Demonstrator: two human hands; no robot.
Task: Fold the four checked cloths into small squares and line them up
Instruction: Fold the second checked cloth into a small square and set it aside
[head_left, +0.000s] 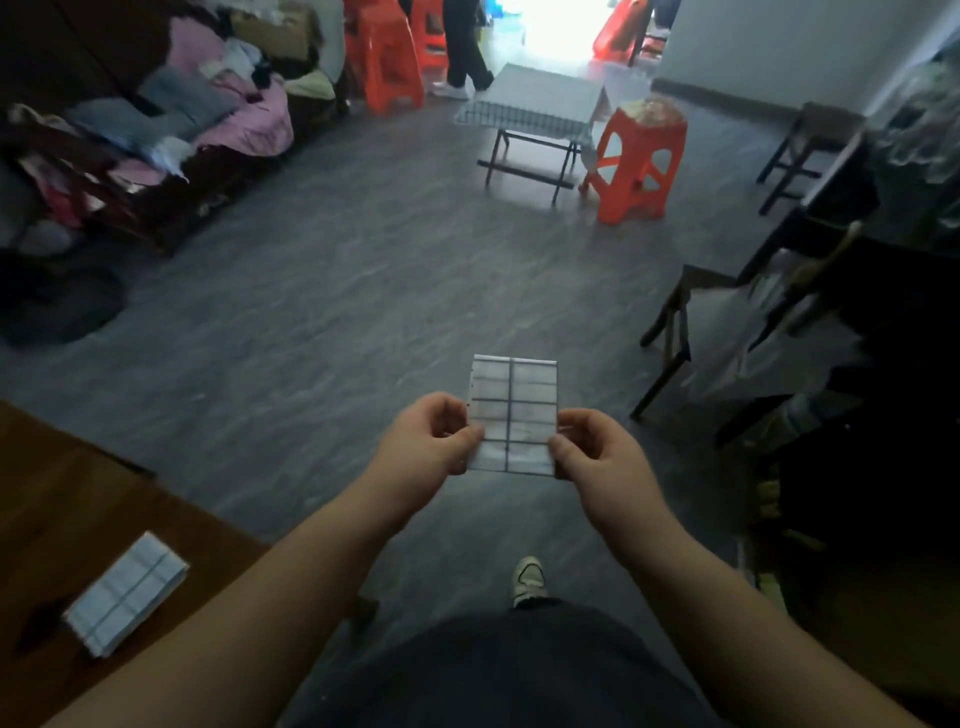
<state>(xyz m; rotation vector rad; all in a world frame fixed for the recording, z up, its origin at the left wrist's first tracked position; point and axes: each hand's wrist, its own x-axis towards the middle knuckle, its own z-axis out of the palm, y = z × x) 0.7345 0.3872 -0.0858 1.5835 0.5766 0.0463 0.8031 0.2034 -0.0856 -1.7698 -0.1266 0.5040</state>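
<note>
Above the grey streaked floor (322, 291), held in mid-air in front of the person, a checked cloth (513, 413) is folded to a flat narrow rectangle, pale with dark grid lines. Its lower corners are pinched by the left hand (431, 441) and the right hand (597, 452), thumbs on top. On the brown wooden tabletop (62, 499), near its right edge, lies a second folded checked cloth (126, 592). No writing is legible. Farther off stand an orange plastic stool (638, 161) and a small cloth-covered table (535, 101).
</note>
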